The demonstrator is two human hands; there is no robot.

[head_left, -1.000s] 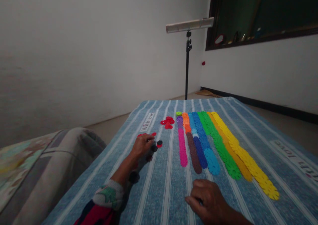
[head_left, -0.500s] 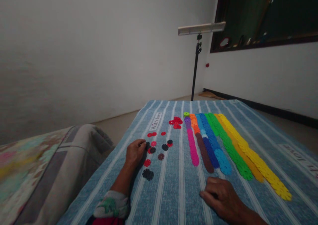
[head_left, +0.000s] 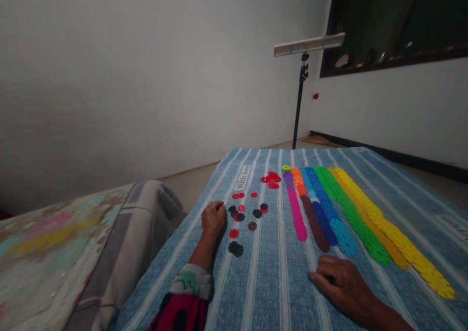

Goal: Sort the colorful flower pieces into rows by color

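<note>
My left hand [head_left: 214, 217] rests on the left of the cloth, its fingers curled in, with nothing seen in them. Just right of its fingertips lies a black flower-edged disc [head_left: 232, 208], apart from the hand. Around it are scattered a pink disc [head_left: 241, 207], a red disc [head_left: 233, 233], a brown disc [head_left: 252, 226] and several black discs [head_left: 237, 249]. Farther back is a pile of red discs [head_left: 271, 179]. My right hand [head_left: 338, 278] is loosely closed on the cloth, below the near end of a row of brown discs [head_left: 315, 223]; no object shows in it.
Overlapping rows of discs run away from me: pink [head_left: 297, 216], blue [head_left: 318, 189], green [head_left: 360, 223] and yellow [head_left: 398, 233]. A striped blue cloth [head_left: 270, 292] lies under everything. A covered piece of furniture [head_left: 142, 223] stands left, a light stand [head_left: 299, 102] behind.
The view has turned slightly left, so everything sits farther right in the picture. My left hand has drawn a little away from the black disc it was touching. My right hand stays in place.
</note>
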